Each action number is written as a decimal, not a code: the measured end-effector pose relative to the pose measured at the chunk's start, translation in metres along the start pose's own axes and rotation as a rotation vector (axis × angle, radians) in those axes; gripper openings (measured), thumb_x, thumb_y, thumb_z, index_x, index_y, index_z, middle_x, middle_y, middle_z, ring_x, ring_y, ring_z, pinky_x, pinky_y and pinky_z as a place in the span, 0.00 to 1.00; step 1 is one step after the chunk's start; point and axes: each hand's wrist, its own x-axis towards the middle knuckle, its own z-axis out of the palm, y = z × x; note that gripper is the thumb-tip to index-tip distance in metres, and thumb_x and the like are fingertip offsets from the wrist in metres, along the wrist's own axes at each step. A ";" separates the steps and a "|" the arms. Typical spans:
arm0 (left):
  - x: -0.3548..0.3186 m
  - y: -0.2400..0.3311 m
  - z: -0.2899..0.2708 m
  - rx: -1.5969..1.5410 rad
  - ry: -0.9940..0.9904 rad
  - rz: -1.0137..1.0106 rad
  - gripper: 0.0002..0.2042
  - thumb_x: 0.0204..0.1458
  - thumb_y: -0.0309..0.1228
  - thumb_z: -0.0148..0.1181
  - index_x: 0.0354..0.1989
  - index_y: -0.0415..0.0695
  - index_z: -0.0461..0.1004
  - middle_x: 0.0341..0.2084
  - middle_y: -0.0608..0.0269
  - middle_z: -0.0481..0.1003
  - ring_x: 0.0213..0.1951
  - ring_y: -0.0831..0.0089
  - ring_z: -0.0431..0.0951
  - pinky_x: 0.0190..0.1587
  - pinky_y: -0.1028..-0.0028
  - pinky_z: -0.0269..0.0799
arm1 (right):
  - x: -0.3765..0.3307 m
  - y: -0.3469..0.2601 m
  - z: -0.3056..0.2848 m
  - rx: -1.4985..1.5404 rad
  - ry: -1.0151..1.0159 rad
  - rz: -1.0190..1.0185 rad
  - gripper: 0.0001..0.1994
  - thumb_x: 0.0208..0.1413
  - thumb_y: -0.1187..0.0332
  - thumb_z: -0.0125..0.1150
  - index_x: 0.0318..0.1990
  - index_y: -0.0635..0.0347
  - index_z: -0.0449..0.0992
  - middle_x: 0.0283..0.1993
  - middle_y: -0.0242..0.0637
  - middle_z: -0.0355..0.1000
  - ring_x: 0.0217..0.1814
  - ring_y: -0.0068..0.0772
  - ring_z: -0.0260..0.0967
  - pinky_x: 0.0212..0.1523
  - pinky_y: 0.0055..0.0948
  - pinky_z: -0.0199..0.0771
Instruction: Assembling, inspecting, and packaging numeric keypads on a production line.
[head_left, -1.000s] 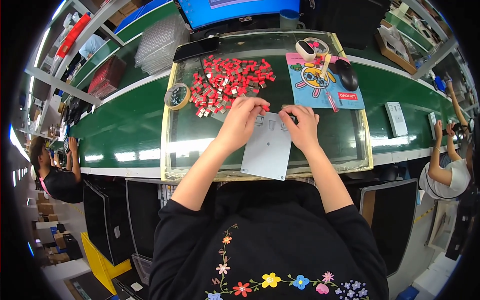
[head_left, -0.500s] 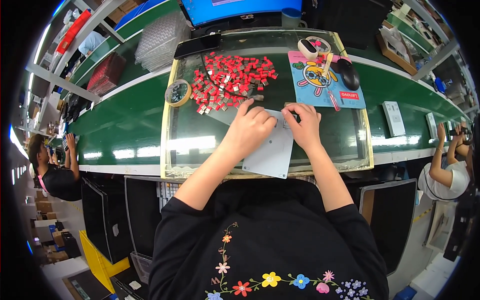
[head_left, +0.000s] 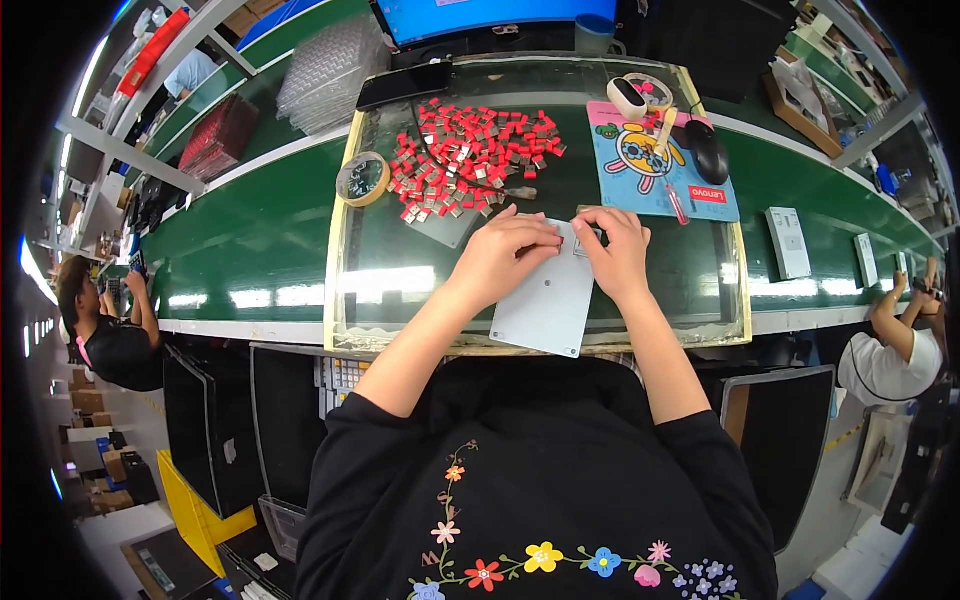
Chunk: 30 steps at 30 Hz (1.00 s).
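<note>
A flat light-grey metal panel (head_left: pixel 543 300) with a few small screws or holes lies on the glass-topped work surface in front of me. My left hand (head_left: pixel 508 258) rests over its far left part, thumb and fingers pinched together at the far edge. A speck of red shows by those fingertips, but what they hold is mostly hidden. My right hand (head_left: pixel 617 252) is curled round the panel's far right corner, thumb facing the left fingers. Just beyond both hands spreads a pile of small red-and-silver USB plugs (head_left: pixel 475 150). Another grey panel (head_left: pixel 445 228) lies partly under the pile.
A tape roll (head_left: pixel 362 180) lies left of the pile, with a black phone (head_left: pixel 405 84) behind. On the right, a mouse pad (head_left: pixel 625 185) carries a black mouse (head_left: pixel 706 152) and a screwdriver (head_left: pixel 677 204). Further grey panels (head_left: pixel 788 243) lie on the green bench. Co-workers sit either side.
My left hand has come from the near edge of the USB plug pile back onto the panel, its fingers drawn in toward the right hand. The right hand stays at the panel's corner.
</note>
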 end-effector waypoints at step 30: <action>-0.002 0.021 0.048 0.469 0.100 -0.078 0.18 0.42 0.45 0.57 0.33 0.41 0.75 0.37 0.53 0.72 0.38 0.60 0.65 0.37 0.65 0.58 | 0.015 0.048 -0.006 0.186 -0.206 0.023 0.09 0.56 0.66 0.51 0.29 0.63 0.70 0.39 0.38 0.74 0.40 0.32 0.66 0.47 0.25 0.63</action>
